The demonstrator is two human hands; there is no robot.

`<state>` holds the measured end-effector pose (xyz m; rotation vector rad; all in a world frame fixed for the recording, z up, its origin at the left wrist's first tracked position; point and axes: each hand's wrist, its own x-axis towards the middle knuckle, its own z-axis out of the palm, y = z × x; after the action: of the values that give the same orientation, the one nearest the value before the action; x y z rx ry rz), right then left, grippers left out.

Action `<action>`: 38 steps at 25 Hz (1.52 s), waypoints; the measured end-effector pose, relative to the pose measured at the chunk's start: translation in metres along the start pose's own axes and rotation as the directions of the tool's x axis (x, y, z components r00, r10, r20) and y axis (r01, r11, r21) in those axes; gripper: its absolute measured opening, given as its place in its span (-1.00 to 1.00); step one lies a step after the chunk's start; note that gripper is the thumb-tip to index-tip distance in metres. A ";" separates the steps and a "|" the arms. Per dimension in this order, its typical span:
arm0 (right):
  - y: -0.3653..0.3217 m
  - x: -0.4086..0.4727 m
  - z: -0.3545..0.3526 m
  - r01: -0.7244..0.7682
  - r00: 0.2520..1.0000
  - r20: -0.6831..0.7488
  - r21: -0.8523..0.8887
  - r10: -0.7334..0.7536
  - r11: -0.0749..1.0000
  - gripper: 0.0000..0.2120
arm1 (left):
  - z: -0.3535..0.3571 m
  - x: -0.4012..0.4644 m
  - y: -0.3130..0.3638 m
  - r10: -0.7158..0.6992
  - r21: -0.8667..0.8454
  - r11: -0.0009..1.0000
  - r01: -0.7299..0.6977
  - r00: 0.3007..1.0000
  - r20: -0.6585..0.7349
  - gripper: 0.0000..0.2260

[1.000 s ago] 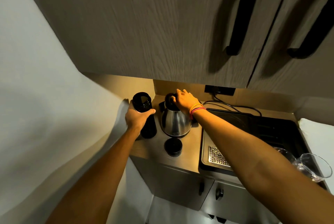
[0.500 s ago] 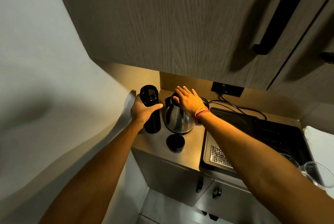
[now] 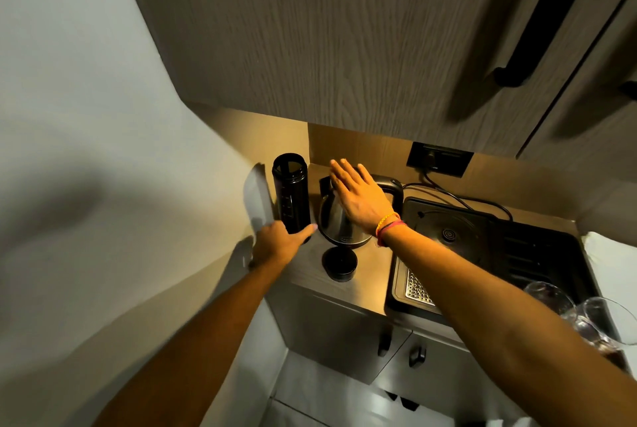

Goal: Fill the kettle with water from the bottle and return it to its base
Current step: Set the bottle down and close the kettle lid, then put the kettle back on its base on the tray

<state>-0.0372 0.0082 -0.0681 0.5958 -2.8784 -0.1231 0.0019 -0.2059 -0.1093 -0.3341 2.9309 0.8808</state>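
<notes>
A black bottle (image 3: pixel 290 195) stands upright and uncapped at the back left of the counter (image 3: pixel 370 264), next to the wall. My left hand (image 3: pixel 277 243) is down at its foot, fingers loosened, thumb still touching the lower front. Right of the bottle sits the steel kettle (image 3: pixel 336 225), its black handle (image 3: pixel 393 187) pointing right. My right hand (image 3: pixel 360 201) lies flat over the kettle's top with fingers spread, holding nothing. The kettle hides its base. The bottle's black cap (image 3: pixel 339 263) lies on the counter in front of the kettle.
A black hob and drain tray (image 3: pixel 482 240) fill the counter to the right. Wine glasses (image 3: pixel 586 318) stand at the lower right. A wall socket with a plugged cord (image 3: pixel 439 159) is behind. The upper cabinet (image 3: pixel 344 47) hangs low overhead. A wall closes the left side.
My left hand slid from the bottle's middle down to its foot and loosened. My right hand went from gripping the kettle's lid to lying flat with spread fingers. The view tilted.
</notes>
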 end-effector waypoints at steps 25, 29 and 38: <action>-0.051 0.060 -0.099 0.056 0.998 -0.055 0.472 -0.035 0.880 -0.28 | -0.057 0.034 0.038 0.175 -0.721 0.679 -0.142 0.984 -0.029 -0.35; -0.056 0.067 -0.101 0.029 1.000 -0.006 0.443 -0.030 0.896 -0.27 | -0.060 0.031 0.040 0.173 -0.698 0.699 -0.156 0.984 -0.046 -0.42; -0.070 0.054 -0.084 -0.154 0.982 -0.031 0.446 0.187 0.882 -0.05 | -0.058 0.022 0.040 0.138 -0.659 0.737 -0.148 0.988 -0.068 -0.33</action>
<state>-0.0409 -0.0812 0.0148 0.3983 -2.8753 0.5835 -0.0280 -0.2096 -0.0420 -0.1328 2.5568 1.9487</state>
